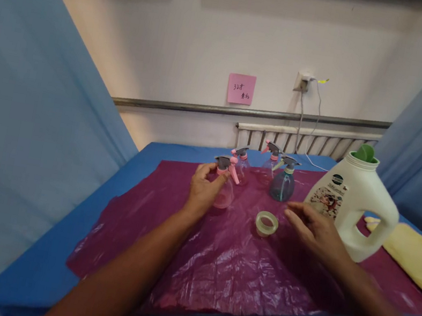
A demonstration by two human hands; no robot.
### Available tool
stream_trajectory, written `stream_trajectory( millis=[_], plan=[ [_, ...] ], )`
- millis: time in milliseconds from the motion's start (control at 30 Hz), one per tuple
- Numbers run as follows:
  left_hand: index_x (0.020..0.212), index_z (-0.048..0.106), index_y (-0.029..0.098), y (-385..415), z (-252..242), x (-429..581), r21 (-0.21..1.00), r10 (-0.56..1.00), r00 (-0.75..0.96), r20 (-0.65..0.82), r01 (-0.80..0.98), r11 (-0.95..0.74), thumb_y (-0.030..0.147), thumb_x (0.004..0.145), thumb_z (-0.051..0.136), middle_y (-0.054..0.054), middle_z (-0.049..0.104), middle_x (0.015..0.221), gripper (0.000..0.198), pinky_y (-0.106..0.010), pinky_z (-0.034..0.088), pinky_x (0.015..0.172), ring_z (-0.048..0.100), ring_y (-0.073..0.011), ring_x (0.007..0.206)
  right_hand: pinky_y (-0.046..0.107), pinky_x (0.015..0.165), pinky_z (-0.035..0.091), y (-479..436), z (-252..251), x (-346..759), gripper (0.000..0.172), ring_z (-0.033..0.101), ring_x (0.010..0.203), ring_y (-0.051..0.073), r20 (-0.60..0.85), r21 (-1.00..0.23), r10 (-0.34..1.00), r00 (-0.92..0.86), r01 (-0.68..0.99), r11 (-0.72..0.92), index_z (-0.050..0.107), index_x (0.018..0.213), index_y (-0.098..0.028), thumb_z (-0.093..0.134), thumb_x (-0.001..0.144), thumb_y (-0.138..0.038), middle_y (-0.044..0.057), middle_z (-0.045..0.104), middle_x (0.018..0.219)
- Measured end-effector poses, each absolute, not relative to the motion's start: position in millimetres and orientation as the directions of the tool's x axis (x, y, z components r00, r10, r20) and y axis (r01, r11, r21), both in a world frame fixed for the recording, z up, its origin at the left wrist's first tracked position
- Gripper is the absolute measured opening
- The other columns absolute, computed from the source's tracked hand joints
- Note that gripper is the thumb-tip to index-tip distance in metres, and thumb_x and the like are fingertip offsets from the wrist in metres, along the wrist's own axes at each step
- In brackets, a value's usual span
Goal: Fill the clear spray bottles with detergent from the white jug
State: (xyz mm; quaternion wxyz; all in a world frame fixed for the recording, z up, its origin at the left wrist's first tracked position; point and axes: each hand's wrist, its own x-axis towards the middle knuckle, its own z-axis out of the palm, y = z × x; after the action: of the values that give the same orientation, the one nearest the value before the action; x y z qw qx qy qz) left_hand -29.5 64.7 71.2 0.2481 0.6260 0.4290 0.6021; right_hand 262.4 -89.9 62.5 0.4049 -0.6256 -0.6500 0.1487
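My left hand [205, 187] is wrapped round a small pink spray bottle [225, 187] standing on the purple plastic sheet [218, 257]. My right hand [315, 228] hovers flat with fingers stretched out, just right of a green funnel-like ring [267, 224] and in front of a large white detergent jug [352, 210] with a green cap. Behind stand two more pink-trigger bottles [241, 164] [269, 163] and a blue-tinted spray bottle [283, 182].
The sheet covers a blue-clothed table [55, 256]. A folded yellow cloth [417, 260] lies at the right edge. Blue curtains [17, 118] hang on both sides. A radiator [304, 140], a wall socket with cable and a pink note are behind the table.
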Motion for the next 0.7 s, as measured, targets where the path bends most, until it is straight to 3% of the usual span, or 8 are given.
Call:
stream_trajectory(
  millis=[100, 233, 467, 700],
  plan=[
    [0.108, 0.083, 0.022, 92, 82, -52, 0.828, 0.837, -0.166, 0.521, 0.336, -0.449, 0.046, 0.082, 0.089, -0.007, 0.077, 0.106, 0.035, -0.036, 0.054, 0.095, 0.069, -0.0231, 0.098, 0.046, 0.099, 0.06, -103, 23, 275, 0.039, 0.078, 0.111, 0.033, 0.296, -0.754, 0.937, 0.187, 0.647, 0.109, 0.077, 0.118, -0.028, 0.059, 0.105, -0.06, 0.009, 0.084, 0.121],
    [0.102, 0.081, 0.019, 129, 84, -75, 0.833, 0.842, -0.208, 0.497, 0.385, -0.397, 0.044, 0.081, 0.087, -0.005, 0.077, 0.097, 0.033, -0.034, 0.054, 0.089, 0.07, -0.0227, 0.092, 0.041, 0.092, 0.059, -106, -7, 282, 0.044, 0.078, 0.097, 0.031, 0.273, -0.805, 0.936, 0.221, 0.586, 0.096, 0.079, 0.107, -0.026, 0.061, 0.102, -0.066, 0.008, 0.085, 0.106],
    [0.097, 0.08, 0.017, 172, 88, -109, 0.814, 0.848, -0.198, 0.491, 0.451, -0.366, 0.045, 0.085, 0.079, -0.005, 0.078, 0.093, 0.031, -0.03, 0.051, 0.08, 0.069, -0.0214, 0.087, 0.036, 0.082, 0.058, -102, -10, 284, 0.044, 0.077, 0.087, 0.027, 0.223, -0.833, 0.949, 0.223, 0.549, 0.067, 0.079, 0.098, -0.027, 0.06, 0.102, -0.067, 0.003, 0.083, 0.094],
    [0.096, 0.08, 0.019, 185, 83, -135, 0.779, 0.865, -0.151, 0.478, 0.528, -0.339, 0.046, 0.093, 0.069, -0.005, 0.077, 0.092, 0.029, -0.031, 0.051, 0.085, 0.07, -0.0242, 0.095, 0.036, 0.083, 0.058, -103, -13, 285, 0.044, 0.077, 0.091, 0.028, 0.195, -0.815, 0.96, 0.203, 0.578, 0.043, 0.079, 0.101, -0.028, 0.059, 0.103, -0.067, 0.004, 0.084, 0.099]
  ],
)
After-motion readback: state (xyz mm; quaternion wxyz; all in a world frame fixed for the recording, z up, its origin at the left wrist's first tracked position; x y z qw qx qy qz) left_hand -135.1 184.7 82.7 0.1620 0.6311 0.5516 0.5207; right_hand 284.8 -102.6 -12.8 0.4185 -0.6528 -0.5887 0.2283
